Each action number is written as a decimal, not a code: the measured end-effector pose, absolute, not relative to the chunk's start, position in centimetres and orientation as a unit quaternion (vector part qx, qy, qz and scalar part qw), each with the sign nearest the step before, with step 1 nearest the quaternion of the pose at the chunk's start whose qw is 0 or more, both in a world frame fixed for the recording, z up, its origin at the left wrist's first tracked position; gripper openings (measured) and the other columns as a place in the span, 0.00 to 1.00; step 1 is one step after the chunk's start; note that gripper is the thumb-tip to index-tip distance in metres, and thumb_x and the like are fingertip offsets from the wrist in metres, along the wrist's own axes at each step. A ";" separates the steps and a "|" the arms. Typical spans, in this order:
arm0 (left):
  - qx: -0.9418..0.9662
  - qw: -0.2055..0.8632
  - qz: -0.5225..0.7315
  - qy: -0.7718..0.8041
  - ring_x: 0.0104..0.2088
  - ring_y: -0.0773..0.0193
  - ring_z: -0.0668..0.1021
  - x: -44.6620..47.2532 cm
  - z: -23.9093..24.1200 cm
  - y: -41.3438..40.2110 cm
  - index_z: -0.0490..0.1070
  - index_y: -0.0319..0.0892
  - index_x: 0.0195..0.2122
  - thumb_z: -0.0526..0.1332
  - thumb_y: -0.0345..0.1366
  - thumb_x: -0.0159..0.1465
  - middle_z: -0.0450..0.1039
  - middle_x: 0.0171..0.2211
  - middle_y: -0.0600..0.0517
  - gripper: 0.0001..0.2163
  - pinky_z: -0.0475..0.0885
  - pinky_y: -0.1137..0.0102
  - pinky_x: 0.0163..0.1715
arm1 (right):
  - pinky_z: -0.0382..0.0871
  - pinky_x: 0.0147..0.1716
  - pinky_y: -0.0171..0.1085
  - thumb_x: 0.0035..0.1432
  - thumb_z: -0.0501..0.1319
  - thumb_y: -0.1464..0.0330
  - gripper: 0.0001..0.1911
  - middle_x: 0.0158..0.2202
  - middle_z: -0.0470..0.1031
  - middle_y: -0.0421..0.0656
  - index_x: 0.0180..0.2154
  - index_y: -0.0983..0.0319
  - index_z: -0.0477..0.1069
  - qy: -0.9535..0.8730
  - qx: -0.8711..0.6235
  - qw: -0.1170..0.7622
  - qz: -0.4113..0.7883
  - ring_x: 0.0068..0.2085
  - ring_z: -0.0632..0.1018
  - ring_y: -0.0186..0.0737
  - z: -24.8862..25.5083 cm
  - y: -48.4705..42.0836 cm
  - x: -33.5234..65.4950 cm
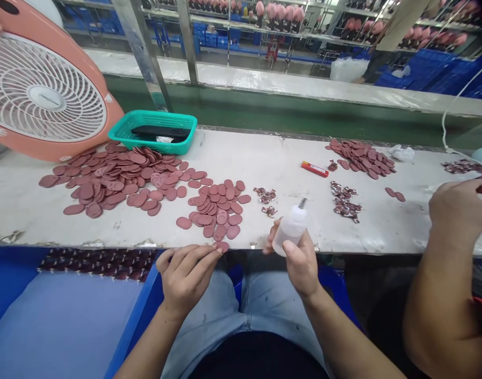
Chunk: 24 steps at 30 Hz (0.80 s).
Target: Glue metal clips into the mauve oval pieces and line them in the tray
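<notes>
At the bench's front edge, my left hand (187, 279) pinches a reddish-brown oval piece (222, 246) between thumb and fingertips. My right hand (302, 260) is wrapped round a translucent squeeze bottle (291, 229), held tilted with its thin dark nozzle pointing up. A small pile of the same oval pieces (219, 208) lies just beyond my left hand. A larger heap of ovals (118, 176) spreads to the left. Beyond the bottle lie two small clusters of tiny brown-and-white parts (265, 195).
A teal basket (120, 131) with dark items stands behind the heap, beside an orange fan (47, 97). A red tube (315, 169), more small parts (345, 201) and ovals (363, 157) lie to the right. A co-worker's arm (442, 268) reaches in at right. A blue bin (138, 310) is at lower left.
</notes>
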<state>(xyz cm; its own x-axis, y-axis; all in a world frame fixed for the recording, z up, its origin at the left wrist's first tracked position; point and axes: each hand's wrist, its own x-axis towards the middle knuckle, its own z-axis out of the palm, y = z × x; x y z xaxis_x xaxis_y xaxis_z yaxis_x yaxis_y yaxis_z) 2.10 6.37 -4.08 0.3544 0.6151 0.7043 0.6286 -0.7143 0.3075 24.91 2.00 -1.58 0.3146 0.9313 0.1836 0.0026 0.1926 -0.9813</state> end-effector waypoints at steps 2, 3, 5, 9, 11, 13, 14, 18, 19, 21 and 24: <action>-0.739 -0.154 -0.481 -0.446 0.37 0.59 0.81 2.9 -3.1 5.5 0.80 0.54 0.38 0.69 0.31 0.60 0.83 0.35 0.56 0.09 0.68 0.60 0.43 | 0.67 0.17 0.36 0.58 0.60 0.48 0.20 0.27 0.68 0.37 0.42 0.54 0.65 -0.442 -0.500 0.622 0.410 0.21 0.68 0.36 -1.8 1.7 23.4; -0.665 -0.265 -0.504 -0.483 0.37 0.59 0.81 3.4 -2.5 5.0 0.80 0.52 0.36 0.69 0.34 0.60 0.83 0.35 0.55 0.05 0.70 0.60 0.43 | 0.64 0.15 0.35 0.57 0.62 0.49 0.19 0.25 0.67 0.36 0.41 0.54 0.65 -0.439 -0.495 0.615 0.428 0.19 0.66 0.34 -1.8 1.6 22.6; -0.487 -0.477 -0.511 -0.524 0.35 0.60 0.80 4.2 -1.1 4.0 0.80 0.49 0.34 0.70 0.41 0.59 0.82 0.34 0.53 0.04 0.74 0.64 0.40 | 0.62 0.15 0.33 0.53 0.68 0.54 0.18 0.25 0.68 0.35 0.39 0.55 0.65 -0.436 -0.487 0.597 0.465 0.19 0.66 0.32 -1.5 1.6 21.3; -0.296 -0.669 -0.445 -0.516 0.25 0.70 0.73 4.6 0.8 2.7 0.80 0.45 0.29 0.75 0.47 0.49 0.75 0.24 0.55 0.13 0.73 0.75 0.29 | 0.67 0.24 0.34 0.48 0.73 0.62 0.18 0.30 0.72 0.38 0.35 0.57 0.67 -0.425 -0.457 0.573 0.531 0.26 0.71 0.34 -0.5 2.0 19.8; -0.267 -0.711 -0.414 -0.502 0.25 0.71 0.73 4.3 0.9 2.4 0.80 0.44 0.28 0.76 0.46 0.48 0.74 0.23 0.55 0.13 0.73 0.76 0.29 | 0.67 0.26 0.34 0.47 0.73 0.64 0.18 0.29 0.72 0.37 0.35 0.57 0.67 -0.412 -0.444 0.567 0.558 0.28 0.72 0.34 -0.2 2.2 19.6; -0.246 -0.749 -0.387 -0.477 0.29 0.66 0.78 4.1 0.4 2.1 0.81 0.45 0.32 0.75 0.46 0.50 0.78 0.29 0.52 0.13 0.75 0.74 0.28 | 0.67 0.26 0.33 0.46 0.74 0.65 0.19 0.28 0.72 0.36 0.36 0.57 0.67 -0.396 -0.431 0.558 0.589 0.27 0.72 0.34 0.0 2.4 19.5; -0.244 -0.762 -0.385 -0.461 0.33 0.63 0.80 4.0 -0.1 1.9 0.81 0.46 0.35 0.75 0.46 0.51 0.80 0.33 0.50 0.14 0.76 0.73 0.27 | 0.68 0.26 0.33 0.46 0.74 0.65 0.19 0.27 0.72 0.35 0.36 0.57 0.67 -0.385 -0.427 0.557 0.600 0.27 0.73 0.33 0.0 2.4 19.3; -0.328 -0.671 -0.513 -0.422 0.37 0.59 0.83 4.6 -1.9 0.9 0.81 0.49 0.40 0.77 0.37 0.49 0.83 0.38 0.49 0.17 0.78 0.73 0.28 | 0.67 0.23 0.30 0.49 0.73 0.65 0.18 0.28 0.72 0.35 0.38 0.58 0.66 -0.322 -0.425 0.599 0.598 0.25 0.73 0.31 -0.5 1.8 17.9; -0.359 -0.618 -0.555 -0.426 0.35 0.60 0.83 4.7 -2.2 0.7 0.81 0.49 0.39 0.77 0.34 0.49 0.83 0.36 0.51 0.15 0.78 0.73 0.30 | 0.65 0.22 0.29 0.50 0.72 0.65 0.18 0.28 0.72 0.34 0.38 0.58 0.65 -0.309 -0.419 0.610 0.597 0.24 0.72 0.30 -0.6 1.6 17.5; -0.420 -0.527 -0.593 -0.441 0.33 0.64 0.82 4.6 -2.2 0.6 0.82 0.49 0.38 0.73 0.31 0.54 0.82 0.34 0.53 0.11 0.78 0.73 0.32 | 0.63 0.20 0.27 0.51 0.72 0.66 0.17 0.28 0.72 0.34 0.38 0.58 0.65 -0.301 -0.398 0.618 0.607 0.23 0.71 0.28 -0.8 1.2 16.9; -0.519 -0.478 -0.545 -0.453 0.29 0.66 0.80 3.7 -1.4 0.7 0.83 0.49 0.38 0.68 0.30 0.60 0.80 0.31 0.53 0.08 0.76 0.75 0.28 | 0.65 0.22 0.27 0.52 0.71 0.67 0.16 0.29 0.73 0.35 0.37 0.59 0.66 -0.325 -0.387 0.615 0.606 0.24 0.72 0.27 -0.9 0.9 17.0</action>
<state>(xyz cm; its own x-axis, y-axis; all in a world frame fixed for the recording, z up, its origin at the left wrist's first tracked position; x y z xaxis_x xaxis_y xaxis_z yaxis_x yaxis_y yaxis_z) 3.65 0.68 -1.40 -0.0045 0.9912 0.1324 -0.0512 -0.1324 0.9899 17.02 0.89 -0.91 0.0547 0.9962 -0.0685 -0.4932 -0.0327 -0.8693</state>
